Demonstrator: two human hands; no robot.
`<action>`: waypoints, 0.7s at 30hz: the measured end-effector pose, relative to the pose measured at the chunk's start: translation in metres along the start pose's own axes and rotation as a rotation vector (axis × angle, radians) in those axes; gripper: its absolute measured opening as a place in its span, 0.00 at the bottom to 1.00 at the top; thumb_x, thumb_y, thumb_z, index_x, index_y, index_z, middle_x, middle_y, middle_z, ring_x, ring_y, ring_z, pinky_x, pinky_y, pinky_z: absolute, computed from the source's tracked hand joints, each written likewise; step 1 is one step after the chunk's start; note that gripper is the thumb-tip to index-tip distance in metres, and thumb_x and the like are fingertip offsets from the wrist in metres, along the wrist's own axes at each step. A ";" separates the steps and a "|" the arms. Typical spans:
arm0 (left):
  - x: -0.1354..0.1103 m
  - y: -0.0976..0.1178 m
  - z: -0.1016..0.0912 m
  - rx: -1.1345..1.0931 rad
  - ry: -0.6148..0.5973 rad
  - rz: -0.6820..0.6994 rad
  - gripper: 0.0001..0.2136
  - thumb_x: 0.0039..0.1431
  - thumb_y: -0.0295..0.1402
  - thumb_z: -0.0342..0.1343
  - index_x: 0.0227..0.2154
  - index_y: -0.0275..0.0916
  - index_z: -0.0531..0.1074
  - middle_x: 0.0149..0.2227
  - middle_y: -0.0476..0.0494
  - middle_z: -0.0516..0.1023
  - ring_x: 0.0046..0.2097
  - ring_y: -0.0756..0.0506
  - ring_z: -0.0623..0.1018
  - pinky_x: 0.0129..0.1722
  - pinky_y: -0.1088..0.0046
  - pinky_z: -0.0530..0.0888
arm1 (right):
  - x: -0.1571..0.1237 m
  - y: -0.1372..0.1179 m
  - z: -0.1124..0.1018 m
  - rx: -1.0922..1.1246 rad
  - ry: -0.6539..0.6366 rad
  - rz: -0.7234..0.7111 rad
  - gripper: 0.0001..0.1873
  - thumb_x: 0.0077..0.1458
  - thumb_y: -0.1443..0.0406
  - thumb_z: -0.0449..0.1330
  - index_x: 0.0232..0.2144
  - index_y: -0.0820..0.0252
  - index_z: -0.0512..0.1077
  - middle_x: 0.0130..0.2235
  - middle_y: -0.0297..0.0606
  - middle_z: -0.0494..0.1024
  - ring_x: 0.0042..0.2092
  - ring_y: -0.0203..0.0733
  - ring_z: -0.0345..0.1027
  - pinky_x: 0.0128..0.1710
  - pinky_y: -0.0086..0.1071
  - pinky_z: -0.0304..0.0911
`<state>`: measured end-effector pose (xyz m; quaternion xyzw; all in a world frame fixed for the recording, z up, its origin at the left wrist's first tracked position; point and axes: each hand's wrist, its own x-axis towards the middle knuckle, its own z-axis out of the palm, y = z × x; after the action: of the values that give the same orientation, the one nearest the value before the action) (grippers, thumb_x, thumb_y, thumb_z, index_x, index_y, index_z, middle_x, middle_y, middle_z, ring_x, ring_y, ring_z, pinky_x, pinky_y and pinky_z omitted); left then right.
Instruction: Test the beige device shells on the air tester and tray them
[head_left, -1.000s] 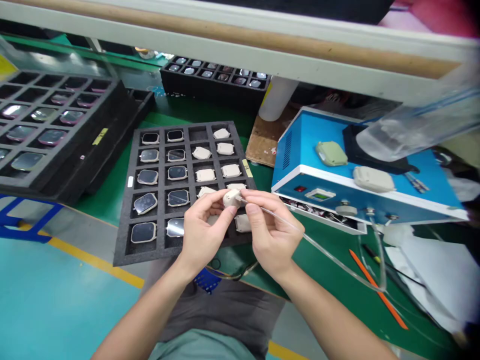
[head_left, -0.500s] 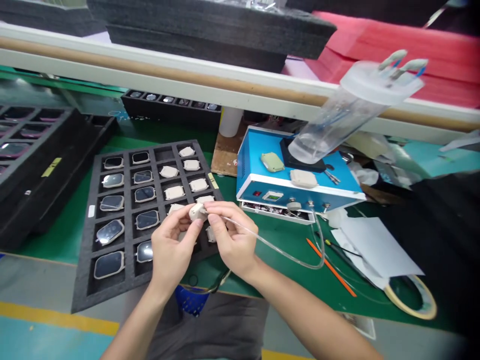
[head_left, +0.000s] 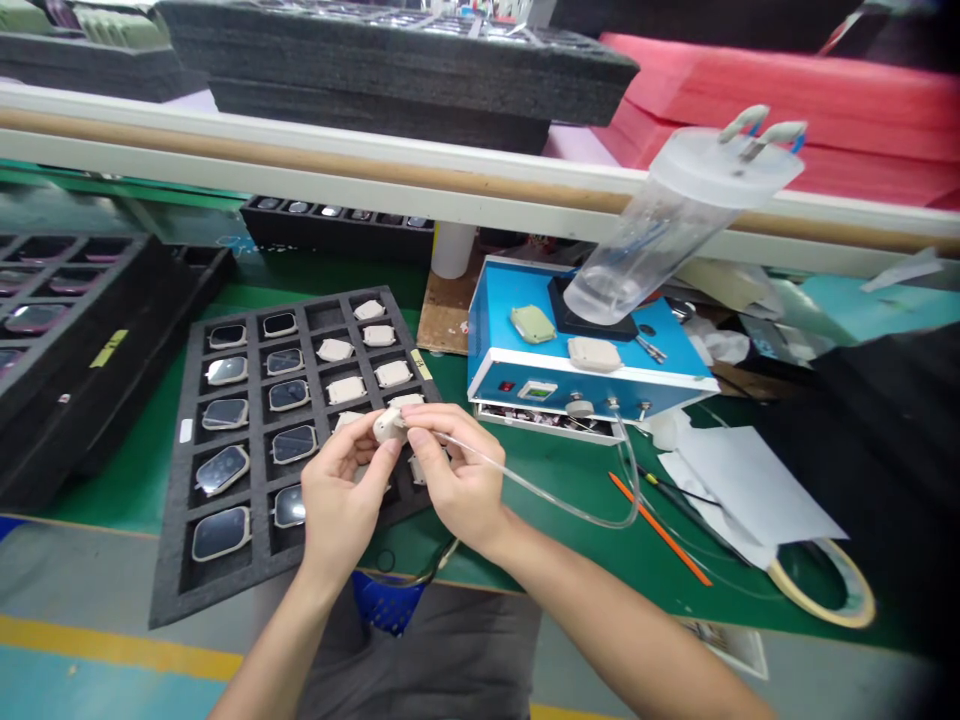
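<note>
My left hand (head_left: 341, 500) pinches a small beige watch-like case (head_left: 388, 427) above the near right corner of a black foam tray (head_left: 259, 455). My right hand (head_left: 454, 475) is closed on the end of a thin clear tube (head_left: 555, 500), pressed against the case's right side. The tube curves right to a fitting on the front of a blue box machine (head_left: 577, 365). The tray holds glass-faced cases in its left columns and beige cases face down in its right columns.
A tilted clear cylinder (head_left: 660, 225) stands on the blue machine, with two cases on its top. An orange tool (head_left: 660, 530), white paper (head_left: 742, 490) and a tape roll (head_left: 825, 590) lie to the right. More black trays (head_left: 67, 330) sit at left and on the shelf above.
The view has lifted and swung right, showing the shelf and cylinder top. Both hands keep the same hold on the case and the tube; the scene has shifted left in view.
</note>
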<state>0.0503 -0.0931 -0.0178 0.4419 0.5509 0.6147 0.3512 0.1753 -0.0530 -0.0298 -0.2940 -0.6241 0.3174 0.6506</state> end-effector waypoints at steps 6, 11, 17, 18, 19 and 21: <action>0.000 -0.001 0.000 0.002 0.000 -0.002 0.14 0.57 0.36 0.71 0.46 0.37 0.83 0.45 0.41 0.86 0.44 0.44 0.85 0.47 0.71 0.81 | -0.001 0.000 0.000 -0.018 -0.002 0.005 0.06 0.66 0.67 0.62 0.39 0.55 0.80 0.41 0.41 0.86 0.45 0.43 0.83 0.47 0.39 0.80; -0.001 -0.001 0.000 -0.005 -0.002 -0.012 0.14 0.58 0.35 0.71 0.46 0.38 0.83 0.46 0.41 0.86 0.45 0.44 0.85 0.47 0.71 0.81 | 0.000 0.000 0.000 -0.008 0.003 0.006 0.07 0.66 0.68 0.62 0.38 0.55 0.81 0.41 0.41 0.86 0.45 0.43 0.83 0.47 0.39 0.80; 0.000 0.001 0.000 -0.014 0.002 -0.016 0.14 0.57 0.36 0.72 0.45 0.38 0.83 0.45 0.41 0.86 0.44 0.44 0.85 0.46 0.72 0.81 | 0.000 -0.001 0.000 -0.017 0.005 0.012 0.07 0.65 0.68 0.62 0.38 0.54 0.81 0.41 0.41 0.86 0.44 0.44 0.83 0.46 0.39 0.80; 0.000 0.001 0.000 -0.015 0.003 -0.016 0.14 0.56 0.36 0.72 0.45 0.38 0.83 0.45 0.41 0.86 0.44 0.44 0.85 0.46 0.72 0.81 | 0.000 -0.001 0.000 -0.021 0.004 0.012 0.07 0.65 0.68 0.62 0.38 0.55 0.81 0.41 0.41 0.86 0.44 0.44 0.83 0.46 0.39 0.80; 0.000 0.001 0.000 -0.018 0.005 -0.016 0.14 0.56 0.36 0.72 0.45 0.38 0.83 0.44 0.41 0.86 0.44 0.44 0.85 0.46 0.72 0.81 | 0.000 -0.001 0.000 -0.023 0.003 0.011 0.07 0.65 0.68 0.62 0.38 0.55 0.81 0.41 0.41 0.86 0.44 0.44 0.83 0.46 0.39 0.80; 0.000 0.001 0.000 -0.021 0.005 -0.020 0.15 0.56 0.35 0.72 0.45 0.38 0.83 0.44 0.41 0.86 0.44 0.44 0.85 0.46 0.72 0.81 | 0.000 -0.001 0.000 -0.022 -0.002 0.015 0.07 0.65 0.68 0.62 0.38 0.55 0.81 0.41 0.40 0.86 0.44 0.43 0.82 0.46 0.39 0.80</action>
<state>0.0504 -0.0933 -0.0166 0.4311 0.5496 0.6181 0.3606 0.1755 -0.0538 -0.0290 -0.3056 -0.6260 0.3154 0.6444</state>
